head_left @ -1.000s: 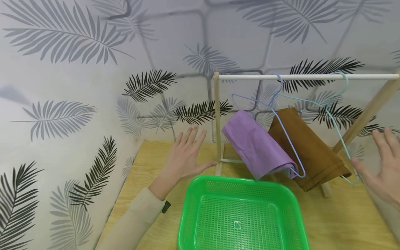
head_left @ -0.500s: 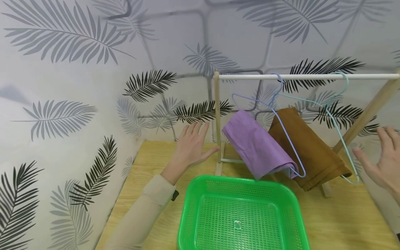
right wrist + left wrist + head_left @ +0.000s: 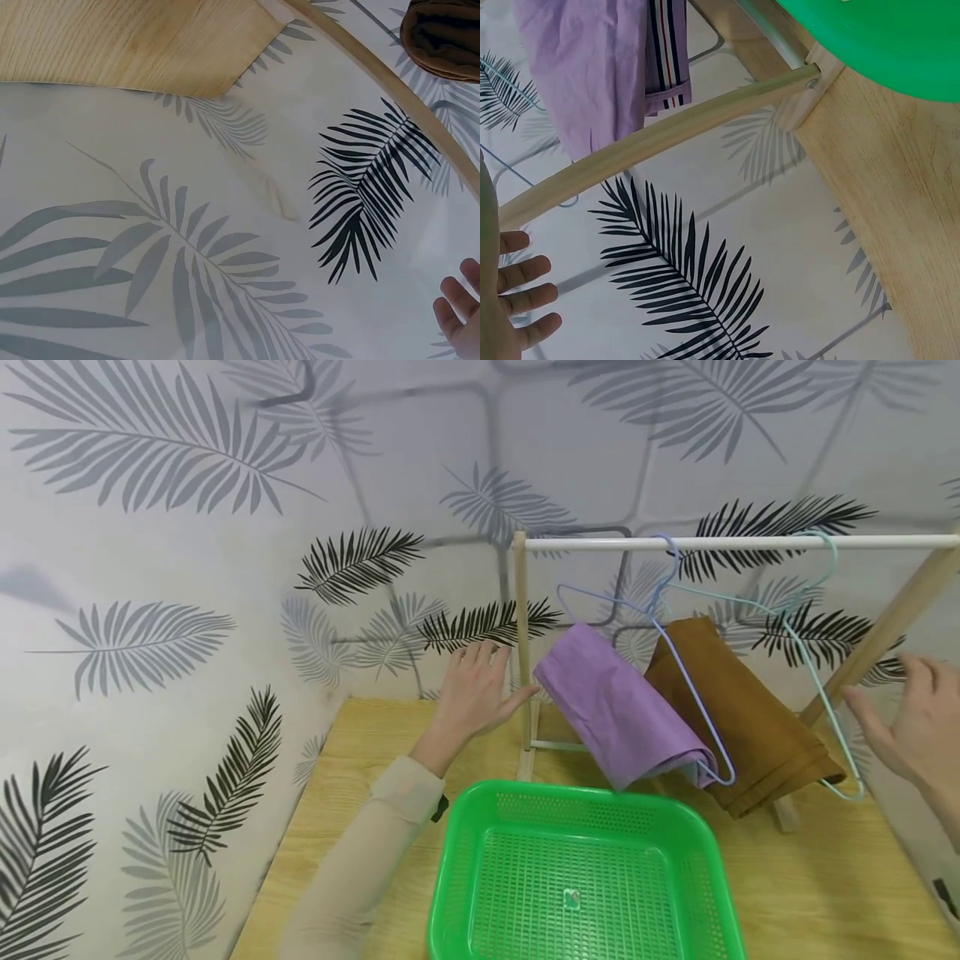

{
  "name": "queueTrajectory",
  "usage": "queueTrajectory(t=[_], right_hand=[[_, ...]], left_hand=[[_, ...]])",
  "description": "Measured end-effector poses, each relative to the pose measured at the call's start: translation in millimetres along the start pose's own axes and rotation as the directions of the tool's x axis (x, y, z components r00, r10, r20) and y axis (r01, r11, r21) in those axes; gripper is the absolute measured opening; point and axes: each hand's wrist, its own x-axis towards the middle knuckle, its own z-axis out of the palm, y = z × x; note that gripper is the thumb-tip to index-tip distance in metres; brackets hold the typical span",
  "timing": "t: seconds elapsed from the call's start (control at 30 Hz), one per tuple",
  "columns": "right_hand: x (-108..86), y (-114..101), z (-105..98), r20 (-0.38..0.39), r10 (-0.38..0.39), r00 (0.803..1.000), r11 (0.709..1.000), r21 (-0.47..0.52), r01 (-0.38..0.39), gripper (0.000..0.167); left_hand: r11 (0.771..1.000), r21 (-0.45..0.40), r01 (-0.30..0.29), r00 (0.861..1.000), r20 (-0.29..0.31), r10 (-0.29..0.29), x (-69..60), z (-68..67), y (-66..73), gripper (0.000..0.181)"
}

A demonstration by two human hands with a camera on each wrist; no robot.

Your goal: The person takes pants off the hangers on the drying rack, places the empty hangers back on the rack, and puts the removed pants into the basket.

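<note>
My left hand (image 3: 474,693), fingers extended and thumb out, is beside the left post (image 3: 522,643) of a small wooden clothes rack. In the head view its thumb overlaps the post; whether they touch, I cannot tell. Holding nothing, my right hand (image 3: 921,722) is raised near the slanted right post (image 3: 873,631), fingers loosely extended. From the rack's white rod (image 3: 585,544) hang a blue hanger (image 3: 686,672) with a folded purple garment (image 3: 618,706) and a mint-green hanger (image 3: 806,660) with a folded brown garment (image 3: 738,718). A striped band (image 3: 664,45) shows on the purple one.
A green perforated plastic basket (image 3: 592,792) stands on the wood-grain table (image 3: 360,760) in front of the rack. Behind is a wall (image 3: 187,560) with a leaf pattern.
My left hand has moved up and to the right, closer to the left post. My right hand has shifted slightly upward, near the right post. Basket, hangers and garments look unchanged.
</note>
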Motion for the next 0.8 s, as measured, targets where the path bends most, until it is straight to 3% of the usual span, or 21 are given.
queueTrajectory(t=[0.07,0.13,0.3,0.4,0.53,0.6,0.67,0.8], right_hand=[[3.3,1,1,0.031,-0.003,1.000,0.997,-0.078,0.006,0.121],[5.9,3,0,0.117,0.044,0.992,0.987,-0.157,-0.025,0.119],[14.1,6,-2,0.299,0.131,0.945,0.952,-0.305,-0.036,0.105],[18.2,8,1,0.294,0.117,0.949,0.943,-0.332,-0.013,0.104],[20.1,11,8,0.191,0.032,0.981,0.941,-0.336,0.034,0.109],[21.3,12,8,0.214,0.054,0.975,0.935,-0.354,0.026,0.108],[23.8,13,7,0.274,0.096,0.957,0.930,-0.367,0.012,0.099],[28.9,13,5,0.427,0.190,0.884,0.894,-0.447,0.024,0.080]], left_hand=[[1.000,0.020,0.009,1.000,0.012,-0.010,3.0,2.6,1.4,0.072],[0.999,0.026,0.021,1.000,0.018,-0.021,5.5,5.1,3.0,0.070],[0.999,0.030,0.042,0.999,0.009,-0.043,10.6,11.2,5.7,0.068],[0.997,0.058,0.053,0.998,0.021,-0.055,14.4,12.9,7.0,0.068],[0.995,0.064,0.072,0.994,0.081,-0.077,20.2,12.6,10.5,0.068],[0.995,0.051,0.082,0.991,0.106,-0.087,22.6,12.1,12.8,0.066],[0.995,0.042,0.088,0.990,0.106,-0.092,24.6,12.5,14.4,0.064],[0.994,0.063,0.090,0.993,0.074,-0.095,26.2,15.1,15.4,0.057]])
